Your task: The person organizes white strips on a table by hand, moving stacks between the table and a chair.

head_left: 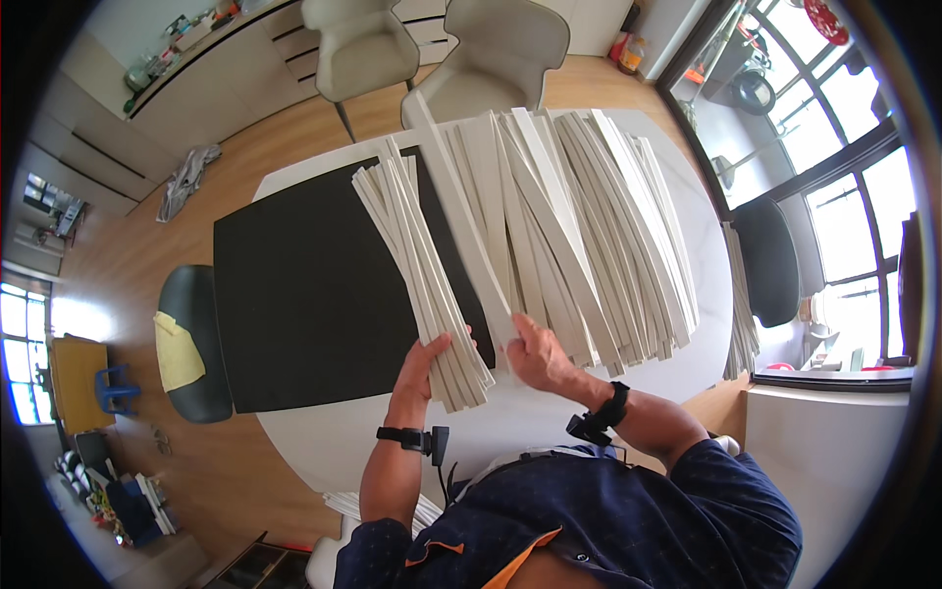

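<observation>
My left hand (427,361) is closed around the near end of a bundle of long white strips (419,272), which fan slightly apart towards their far ends. A single white strip (464,228) is pinched near its close end in my right hand (537,355); it slants away over the table and looks slightly blurred. To the right lies a broad pile of similar white strips (625,243), loosely side by side and partly crossed. Beneath the bundle is a flat black board or mat (309,294). The strips' material cannot be told for sure.
The white table (699,199) has a rounded edge. Beige chairs (486,59) stand beyond it. A dark chair (188,294) with a yellow cloth (176,353) is at the left, another dark chair (769,261) at the right. More strips (738,302) lie beyond the table's right edge.
</observation>
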Motion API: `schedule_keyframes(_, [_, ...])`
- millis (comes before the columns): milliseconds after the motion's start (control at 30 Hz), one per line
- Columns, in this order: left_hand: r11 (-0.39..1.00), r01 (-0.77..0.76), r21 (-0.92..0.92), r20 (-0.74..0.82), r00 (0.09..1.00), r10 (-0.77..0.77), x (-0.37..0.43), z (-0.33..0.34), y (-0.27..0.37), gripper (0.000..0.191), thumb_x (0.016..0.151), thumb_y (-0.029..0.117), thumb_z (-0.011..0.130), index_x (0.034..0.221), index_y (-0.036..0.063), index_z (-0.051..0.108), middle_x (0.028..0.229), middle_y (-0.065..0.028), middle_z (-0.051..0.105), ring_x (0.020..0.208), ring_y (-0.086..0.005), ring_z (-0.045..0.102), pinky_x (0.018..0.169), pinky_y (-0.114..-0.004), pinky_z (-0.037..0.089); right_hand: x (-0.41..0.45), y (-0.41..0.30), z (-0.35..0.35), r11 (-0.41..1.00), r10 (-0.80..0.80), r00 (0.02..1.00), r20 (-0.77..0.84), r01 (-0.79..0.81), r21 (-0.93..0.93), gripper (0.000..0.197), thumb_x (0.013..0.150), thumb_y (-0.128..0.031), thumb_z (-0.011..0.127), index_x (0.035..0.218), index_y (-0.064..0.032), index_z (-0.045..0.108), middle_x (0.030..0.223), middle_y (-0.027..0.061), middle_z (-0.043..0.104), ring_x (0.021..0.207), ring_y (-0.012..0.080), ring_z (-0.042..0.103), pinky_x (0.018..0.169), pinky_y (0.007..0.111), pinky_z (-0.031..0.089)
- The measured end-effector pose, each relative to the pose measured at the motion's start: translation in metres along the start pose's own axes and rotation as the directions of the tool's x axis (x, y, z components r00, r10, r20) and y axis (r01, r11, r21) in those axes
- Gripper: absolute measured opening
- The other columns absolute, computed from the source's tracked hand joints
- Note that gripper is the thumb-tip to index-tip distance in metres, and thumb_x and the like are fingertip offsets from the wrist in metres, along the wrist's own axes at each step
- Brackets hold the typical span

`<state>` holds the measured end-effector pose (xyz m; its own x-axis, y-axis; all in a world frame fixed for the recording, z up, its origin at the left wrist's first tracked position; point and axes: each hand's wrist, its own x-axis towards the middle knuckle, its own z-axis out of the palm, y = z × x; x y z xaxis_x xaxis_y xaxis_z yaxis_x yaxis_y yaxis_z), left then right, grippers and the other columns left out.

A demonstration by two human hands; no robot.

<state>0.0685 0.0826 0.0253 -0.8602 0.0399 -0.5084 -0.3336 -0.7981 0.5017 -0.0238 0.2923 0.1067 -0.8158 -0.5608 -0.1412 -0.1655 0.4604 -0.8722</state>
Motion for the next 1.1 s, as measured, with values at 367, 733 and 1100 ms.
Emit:
schedule_keyframes(367, [0.999,-0.01,-0.043,-0.013,1.0,0.009,0.0,0.005,0.0,0.057,0.086,0.02,0.073,0.131,-0.0046,0.049,0.12,-0.0178,0.064,0.104,-0.0316,0.066,0.087,-0.048,0.059,0.018,0.011,-0.115,0.977,0.2,0.968,-0.153,-0.208,-0.036,0.009,0.083,-0.006,0.046,0.083,0.0012,0.052,0.065,0.0199,0.054,0.061,0.0307,0.057,0.058,0.042,0.045])
schedule_keyframes(733, [1.0,-0.007,-0.003,-0.022,1.0,0.007,0.001,0.01,0.0,0.059,0.088,0.026,0.073,0.132,-0.0052,0.05,0.123,-0.0191,0.062,0.11,-0.033,0.064,0.093,-0.048,0.055,-0.006,-0.014,-0.082,0.983,0.166,0.986,-0.008,-0.166,-0.077,0.024,0.085,-0.02,0.07,0.101,-0.0016,0.066,0.09,0.0165,0.067,0.076,0.0273,0.066,0.068,0.036,0.053])
schedule_keyframes(1100, [0.971,0.105,-0.217,-0.012,0.994,-0.11,0.014,0.01,-0.009,0.04,0.095,0.022,0.064,0.128,0.0016,0.053,0.114,-0.0118,0.065,0.102,-0.0244,0.066,0.085,-0.04,0.056,0.011,-0.016,0.02,0.868,0.186,0.914,0.362,0.02,-0.496,0.053,0.079,-0.031,0.069,0.115,0.0062,0.056,0.097,0.0255,0.066,0.097,0.0413,0.065,0.085,0.048,0.052])
